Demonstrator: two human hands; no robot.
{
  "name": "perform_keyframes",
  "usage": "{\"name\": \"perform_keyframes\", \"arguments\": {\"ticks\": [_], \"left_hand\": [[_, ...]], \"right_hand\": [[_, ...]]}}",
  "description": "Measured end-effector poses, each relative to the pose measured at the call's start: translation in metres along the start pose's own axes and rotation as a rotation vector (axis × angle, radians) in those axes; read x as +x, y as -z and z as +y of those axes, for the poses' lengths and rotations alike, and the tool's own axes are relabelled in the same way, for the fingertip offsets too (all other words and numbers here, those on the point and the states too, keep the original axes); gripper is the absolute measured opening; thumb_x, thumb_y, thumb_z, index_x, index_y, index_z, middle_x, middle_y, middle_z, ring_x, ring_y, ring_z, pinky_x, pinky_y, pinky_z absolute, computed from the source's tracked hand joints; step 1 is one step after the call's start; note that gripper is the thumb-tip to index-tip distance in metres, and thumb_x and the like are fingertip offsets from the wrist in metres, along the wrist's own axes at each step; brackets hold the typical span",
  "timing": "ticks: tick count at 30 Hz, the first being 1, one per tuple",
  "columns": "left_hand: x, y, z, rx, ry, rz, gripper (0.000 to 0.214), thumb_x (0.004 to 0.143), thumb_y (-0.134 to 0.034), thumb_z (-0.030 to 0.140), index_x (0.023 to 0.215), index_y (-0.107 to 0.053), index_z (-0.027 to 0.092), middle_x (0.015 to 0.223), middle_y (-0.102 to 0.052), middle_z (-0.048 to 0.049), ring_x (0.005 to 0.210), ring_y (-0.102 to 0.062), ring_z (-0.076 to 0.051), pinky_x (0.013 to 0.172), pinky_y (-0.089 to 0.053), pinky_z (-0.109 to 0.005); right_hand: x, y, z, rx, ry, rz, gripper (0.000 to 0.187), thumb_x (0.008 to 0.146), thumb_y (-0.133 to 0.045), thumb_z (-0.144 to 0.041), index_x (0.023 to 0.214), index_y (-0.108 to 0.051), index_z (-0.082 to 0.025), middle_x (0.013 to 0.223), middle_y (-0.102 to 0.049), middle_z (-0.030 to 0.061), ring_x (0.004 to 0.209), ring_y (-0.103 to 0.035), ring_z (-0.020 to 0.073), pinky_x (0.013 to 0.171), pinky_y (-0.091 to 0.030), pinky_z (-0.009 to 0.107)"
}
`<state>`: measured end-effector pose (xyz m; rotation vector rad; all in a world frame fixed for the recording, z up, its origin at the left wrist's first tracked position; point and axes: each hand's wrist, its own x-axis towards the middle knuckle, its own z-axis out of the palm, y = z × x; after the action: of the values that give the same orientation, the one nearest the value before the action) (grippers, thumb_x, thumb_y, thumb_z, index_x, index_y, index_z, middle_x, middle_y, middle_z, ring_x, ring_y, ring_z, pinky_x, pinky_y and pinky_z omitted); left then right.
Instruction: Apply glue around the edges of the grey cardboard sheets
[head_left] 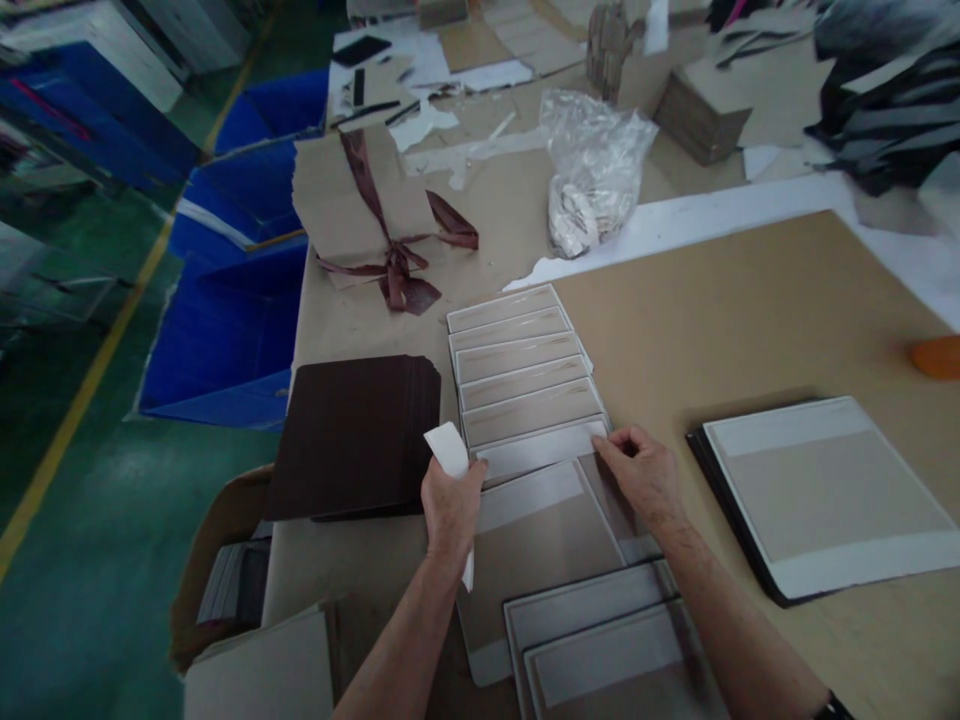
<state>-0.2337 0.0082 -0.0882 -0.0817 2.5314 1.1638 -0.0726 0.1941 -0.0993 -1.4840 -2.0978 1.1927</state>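
Grips a white paper strip [448,447] in the left hand [452,508], fingers curled shut around it, strip end sticking up above the knuckles. Presses the right hand [637,478], half open with fingers flat, onto the corner of a white-edged board [536,450], touching but not grasping. Meets that board between both hands, at the near end of a fanned row of boards [517,370] stretching away. Shows a dark brown stack [352,435] just left of the left hand, a larger board stack [825,490] well right of the right hand, a ribbon-tied bundle [352,200] and plastic bag [592,170] far beyond the fingertips.
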Motion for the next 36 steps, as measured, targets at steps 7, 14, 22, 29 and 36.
{"name": "perform_keyframes", "arguments": {"ticks": [7,14,22,29,36], "left_hand": [[0.000,0.001,0.004,0.025,-0.002,-0.001,0.026,0.067,-0.074,0.029,0.088,-0.066,0.016,0.079,-0.071,-0.0039,0.072,-0.066,-0.021,0.065,-0.047,-0.030],[0.001,-0.001,0.003,0.068,-0.002,0.009,0.027,0.067,-0.074,0.029,0.089,-0.066,0.016,0.081,-0.071,-0.0058,0.076,-0.068,-0.023,0.070,-0.048,-0.032],[-0.001,-0.003,0.005,0.069,-0.012,0.002,0.023,0.069,-0.072,0.028,0.088,-0.065,0.017,0.080,-0.071,-0.0055,0.074,-0.067,-0.022,0.070,-0.048,-0.032],[0.003,-0.006,0.003,0.004,0.020,0.036,0.028,0.065,-0.073,0.021,0.091,-0.063,0.018,0.083,-0.070,-0.0054,0.077,-0.066,-0.022,0.071,-0.048,-0.032],[-0.006,0.019,0.009,-0.156,0.090,0.043,0.026,0.066,-0.073,0.025,0.089,-0.063,0.017,0.081,-0.069,-0.0039,0.075,-0.064,-0.020,0.066,-0.046,-0.029]], "right_hand": [[0.003,-0.002,0.001,-0.006,-0.027,-0.003,0.032,0.073,-0.064,-0.052,0.064,-0.061,-0.022,0.058,-0.058,-0.0010,0.058,-0.052,0.0180,0.060,-0.038,0.030],[0.004,-0.003,-0.003,-0.037,-0.056,-0.010,0.029,0.073,-0.065,-0.048,0.062,-0.060,-0.022,0.059,-0.059,-0.0010,0.060,-0.054,0.0186,0.061,-0.037,0.030],[0.014,-0.002,0.001,-0.042,-0.102,-0.023,0.028,0.067,-0.069,-0.049,0.067,-0.061,-0.022,0.058,-0.059,-0.0010,0.057,-0.055,0.0189,0.057,-0.037,0.030],[0.020,0.002,0.010,-0.051,-0.071,-0.021,0.029,0.073,-0.059,-0.051,0.070,-0.059,-0.022,0.063,-0.062,0.0013,0.062,-0.057,0.0201,0.061,-0.038,0.032],[0.020,-0.002,0.009,-0.088,-0.077,-0.015,0.043,0.064,-0.070,-0.061,0.075,-0.055,-0.023,0.064,-0.060,0.0018,0.061,-0.056,0.0219,0.060,-0.038,0.033]]}}
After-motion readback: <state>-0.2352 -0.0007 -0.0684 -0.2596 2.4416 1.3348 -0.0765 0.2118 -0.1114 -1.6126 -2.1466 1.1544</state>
